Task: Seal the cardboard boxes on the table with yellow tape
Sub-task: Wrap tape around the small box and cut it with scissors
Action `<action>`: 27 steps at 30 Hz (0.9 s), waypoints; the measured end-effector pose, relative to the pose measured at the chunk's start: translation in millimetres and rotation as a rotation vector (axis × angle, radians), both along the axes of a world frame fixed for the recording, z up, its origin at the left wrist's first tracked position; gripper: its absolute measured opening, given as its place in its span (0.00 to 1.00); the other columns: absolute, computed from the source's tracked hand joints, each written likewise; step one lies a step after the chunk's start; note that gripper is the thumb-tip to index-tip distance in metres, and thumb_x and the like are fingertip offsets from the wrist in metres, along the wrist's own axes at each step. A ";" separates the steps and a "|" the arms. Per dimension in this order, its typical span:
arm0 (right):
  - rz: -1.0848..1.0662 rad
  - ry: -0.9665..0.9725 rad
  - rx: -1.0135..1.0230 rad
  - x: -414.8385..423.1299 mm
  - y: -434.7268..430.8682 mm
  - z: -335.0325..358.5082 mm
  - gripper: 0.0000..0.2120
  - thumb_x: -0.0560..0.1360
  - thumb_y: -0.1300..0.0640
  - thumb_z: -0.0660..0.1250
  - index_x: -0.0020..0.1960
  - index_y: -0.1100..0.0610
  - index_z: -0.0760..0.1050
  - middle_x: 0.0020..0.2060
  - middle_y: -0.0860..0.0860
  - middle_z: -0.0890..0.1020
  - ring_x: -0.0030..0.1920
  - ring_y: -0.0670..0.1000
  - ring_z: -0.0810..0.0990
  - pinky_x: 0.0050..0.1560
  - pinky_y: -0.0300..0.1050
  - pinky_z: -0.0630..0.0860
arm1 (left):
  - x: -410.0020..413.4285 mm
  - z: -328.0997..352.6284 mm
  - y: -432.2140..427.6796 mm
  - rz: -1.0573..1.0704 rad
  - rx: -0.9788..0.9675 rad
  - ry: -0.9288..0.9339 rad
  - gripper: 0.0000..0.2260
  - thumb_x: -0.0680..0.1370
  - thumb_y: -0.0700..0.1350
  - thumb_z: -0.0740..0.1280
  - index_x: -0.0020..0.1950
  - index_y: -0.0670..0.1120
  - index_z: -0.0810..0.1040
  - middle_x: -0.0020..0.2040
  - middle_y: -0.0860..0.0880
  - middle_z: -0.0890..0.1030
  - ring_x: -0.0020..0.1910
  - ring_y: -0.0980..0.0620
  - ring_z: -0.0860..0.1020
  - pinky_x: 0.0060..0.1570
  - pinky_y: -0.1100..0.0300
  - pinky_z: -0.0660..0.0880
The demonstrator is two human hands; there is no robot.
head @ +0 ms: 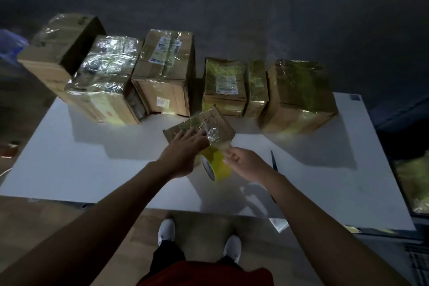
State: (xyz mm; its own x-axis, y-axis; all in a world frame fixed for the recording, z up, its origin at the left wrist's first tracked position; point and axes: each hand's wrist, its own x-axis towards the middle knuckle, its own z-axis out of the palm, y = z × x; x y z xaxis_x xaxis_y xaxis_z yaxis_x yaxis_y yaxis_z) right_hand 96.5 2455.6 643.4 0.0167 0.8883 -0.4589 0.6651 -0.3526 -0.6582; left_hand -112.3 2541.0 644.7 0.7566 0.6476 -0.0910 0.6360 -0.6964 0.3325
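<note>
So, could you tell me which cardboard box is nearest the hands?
The small box alone before the row: the left hand rests on it, the right hand holds the yellow tape roll beside it. The others stand farther back.

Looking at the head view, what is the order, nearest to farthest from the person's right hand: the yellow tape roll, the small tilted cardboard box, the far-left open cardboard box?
1. Yellow tape roll, at the right hand's fingers.
2. Small tilted cardboard box, ahead and left.
3. Open cardboard box, far left.
</note>
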 end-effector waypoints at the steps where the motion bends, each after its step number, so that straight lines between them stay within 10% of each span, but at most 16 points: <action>1: -0.014 -0.016 0.013 3.9 -2.0 0.6 0.18 0.80 0.49 0.62 0.65 0.57 0.74 0.56 0.53 0.80 0.54 0.51 0.78 0.47 0.39 0.70 | 4.3 2.4 -3.3 0.020 0.004 0.017 0.24 0.76 0.39 0.66 0.72 0.48 0.68 0.76 0.48 0.63 0.77 0.43 0.57 0.73 0.41 0.57; 9: -0.112 -0.382 -0.025 39.6 -23.7 -8.0 0.10 0.79 0.57 0.57 0.39 0.55 0.69 0.37 0.52 0.75 0.42 0.56 0.75 0.34 0.44 0.66 | 43.1 13.7 -21.1 0.227 0.084 -0.094 0.11 0.73 0.38 0.65 0.54 0.40 0.76 0.55 0.41 0.75 0.54 0.40 0.74 0.49 0.45 0.76; 16: -0.117 -0.628 -0.278 56.8 -56.9 -31.2 0.21 0.79 0.61 0.59 0.70 0.62 0.62 0.62 0.60 0.73 0.60 0.58 0.76 0.55 0.49 0.75 | 67.2 20.5 -40.6 0.252 0.085 -0.225 0.05 0.74 0.37 0.63 0.48 0.39 0.76 0.46 0.40 0.76 0.40 0.40 0.75 0.33 0.51 0.72; 27: -0.272 -0.579 -0.322 61.9 -71.0 -47.5 0.16 0.79 0.64 0.58 0.66 0.62 0.64 0.60 0.62 0.75 0.59 0.60 0.77 0.55 0.50 0.75 | 84.3 6.6 -74.5 0.261 -0.082 -0.233 0.03 0.76 0.39 0.63 0.48 0.44 0.75 0.43 0.46 0.79 0.38 0.47 0.74 0.35 0.59 0.63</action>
